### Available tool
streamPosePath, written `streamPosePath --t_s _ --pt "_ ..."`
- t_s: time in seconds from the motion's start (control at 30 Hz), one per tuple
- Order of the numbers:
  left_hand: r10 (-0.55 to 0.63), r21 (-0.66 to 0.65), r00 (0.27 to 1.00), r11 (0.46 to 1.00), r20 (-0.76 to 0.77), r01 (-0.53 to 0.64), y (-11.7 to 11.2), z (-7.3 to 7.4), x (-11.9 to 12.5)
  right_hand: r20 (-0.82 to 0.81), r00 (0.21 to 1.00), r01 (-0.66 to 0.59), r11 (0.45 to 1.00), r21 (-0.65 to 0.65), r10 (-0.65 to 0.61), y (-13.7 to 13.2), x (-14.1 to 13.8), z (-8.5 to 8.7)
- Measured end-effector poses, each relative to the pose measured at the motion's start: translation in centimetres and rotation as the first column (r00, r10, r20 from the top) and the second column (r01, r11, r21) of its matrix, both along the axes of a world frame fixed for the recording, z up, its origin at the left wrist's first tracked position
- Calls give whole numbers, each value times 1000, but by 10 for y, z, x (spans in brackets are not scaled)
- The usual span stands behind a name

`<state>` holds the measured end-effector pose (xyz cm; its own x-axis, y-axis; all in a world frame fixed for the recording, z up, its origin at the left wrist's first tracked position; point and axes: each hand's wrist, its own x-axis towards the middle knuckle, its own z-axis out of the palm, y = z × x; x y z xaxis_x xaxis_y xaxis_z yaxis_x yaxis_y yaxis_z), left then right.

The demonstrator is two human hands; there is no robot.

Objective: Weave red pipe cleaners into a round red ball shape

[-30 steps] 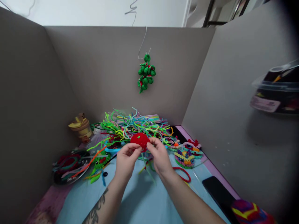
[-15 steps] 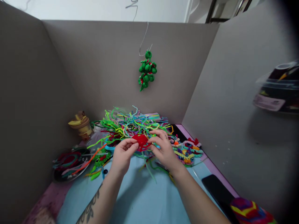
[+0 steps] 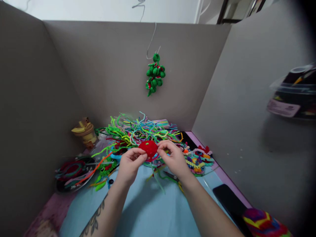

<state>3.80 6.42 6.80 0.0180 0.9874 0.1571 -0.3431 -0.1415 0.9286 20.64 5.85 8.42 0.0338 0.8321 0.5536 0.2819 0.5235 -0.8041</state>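
A small red fuzzy ball with a green speck on top is pinched between both hands above the light blue mat. My left hand grips its left side with closed fingers. On the ball's right side, my right hand is closed too. Thin green strands hang down from the ball between the hands. Just behind lies a tangled heap of coloured pipe cleaners.
Grey partition walls enclose the desk; a green beaded ornament hangs from a wire on the back wall. A yellow figure and a dark tray of scraps sit left. Finished colourful pieces, scissors and a black phone lie right.
The hands have stayed together on the red ball, turning it; its green speck faces up again. The view tilted slightly.
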Motion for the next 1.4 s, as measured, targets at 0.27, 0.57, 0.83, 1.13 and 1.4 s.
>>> streamPosePath --t_s 0.27,0.57,0.83,1.13,1.4 --pt "-70 -43 996 996 57 72 1 2 0 -119 992 -59 978 -200 35 3 1 -5" --pt "328 270 877 932 -352 -240 2 1 -2 -4 986 165 977 -135 -167 2 -1 -7" --pt "325 344 793 926 -515 -156 -10 5 6 42 975 220 972 -82 -217 -6 -11 -1" --pt "191 92 964 980 -185 -176 -6 7 6 55 990 137 988 -72 -133 -9 -17 -1" --pt "296 107 942 954 -160 -282 -8 6 8 39 993 110 994 -17 -109 -9 -23 -7"
